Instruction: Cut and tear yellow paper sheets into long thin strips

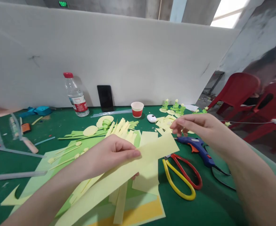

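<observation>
My left hand (119, 152) pinches a long pale yellow paper strip (114, 183) between thumb and fingers. The strip slants from the lower left up to a free end at the right. Just above that end is my right hand (192, 124), fingers loosely bent, with nothing visible in it. Beneath the strip lie more pale yellow paper pieces (149, 179) and a pile of cut yellow strips (121, 127). Scissors (182, 179) with one yellow and one red handle lie right of the papers, blades partly hidden. A blue glue gun (198, 147) rests beside my right forearm.
A water bottle (76, 97), a dark phone (105, 98) and a paper cup (137, 110) stand along the white board (128, 56). Small green paper plants (175, 106) sit at the back right. Red chairs (237, 88) and a person are beyond the table.
</observation>
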A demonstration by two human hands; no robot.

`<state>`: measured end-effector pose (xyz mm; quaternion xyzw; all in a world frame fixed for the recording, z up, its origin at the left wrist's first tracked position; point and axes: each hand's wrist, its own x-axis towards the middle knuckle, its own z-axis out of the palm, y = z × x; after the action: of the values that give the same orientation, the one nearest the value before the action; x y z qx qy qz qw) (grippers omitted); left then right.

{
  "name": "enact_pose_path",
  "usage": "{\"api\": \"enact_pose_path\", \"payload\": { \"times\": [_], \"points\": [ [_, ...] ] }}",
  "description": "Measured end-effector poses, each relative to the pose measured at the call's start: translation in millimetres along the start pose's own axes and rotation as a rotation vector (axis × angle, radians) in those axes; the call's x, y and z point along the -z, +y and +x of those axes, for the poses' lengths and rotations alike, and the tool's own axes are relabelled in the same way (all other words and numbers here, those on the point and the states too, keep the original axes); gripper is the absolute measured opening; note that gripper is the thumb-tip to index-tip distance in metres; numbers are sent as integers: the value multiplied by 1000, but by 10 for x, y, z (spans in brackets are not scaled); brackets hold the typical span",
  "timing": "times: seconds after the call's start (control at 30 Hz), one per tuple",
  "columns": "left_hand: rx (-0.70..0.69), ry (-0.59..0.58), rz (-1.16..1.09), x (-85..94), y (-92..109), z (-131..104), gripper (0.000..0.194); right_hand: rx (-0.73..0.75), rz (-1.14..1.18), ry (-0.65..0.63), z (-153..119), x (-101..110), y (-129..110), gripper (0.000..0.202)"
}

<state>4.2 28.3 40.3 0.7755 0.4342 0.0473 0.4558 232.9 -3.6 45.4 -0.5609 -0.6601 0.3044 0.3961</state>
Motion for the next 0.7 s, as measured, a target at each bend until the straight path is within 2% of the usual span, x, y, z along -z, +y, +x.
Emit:
{"api": "enact_pose_path", "payload": {
  "times": [0.1, 0.23, 0.33, 0.43, 0.53, 0.6, 0.67, 0.7],
  "points": [
    [12, -76, -20, -23, -3, 19, 38, 49, -99, -92, -18, -93, -32, 18],
    [-5, -131, 9, -99, -3, 19, 40, 45, -115, -378, -60, -283, -85, 20],
    [0, -133, 71, -128, -8, -20, 41, -3, -144, -509, -64, -242, -60, 25],
    [32, -137, 100, -129, -42, -61, 41, -9, -280, -536, -44, -77, -3, 25],
    [44, -152, 75, -151, -114, -63, 41, 12, -398, -404, -26, -14, 25, 25],
    [26, -160, 33, -202, -170, -46, 41, 74, -371, -358, -35, -100, 6, 22],
    [-11, -167, 3, -276, -223, -32, 42, 140, -302, -442, -66, -260, -34, 20],
    [-31, -171, 1, -315, -246, -30, 43, 153, -279, -531, -86, -345, -55, 19]
  ]
}}
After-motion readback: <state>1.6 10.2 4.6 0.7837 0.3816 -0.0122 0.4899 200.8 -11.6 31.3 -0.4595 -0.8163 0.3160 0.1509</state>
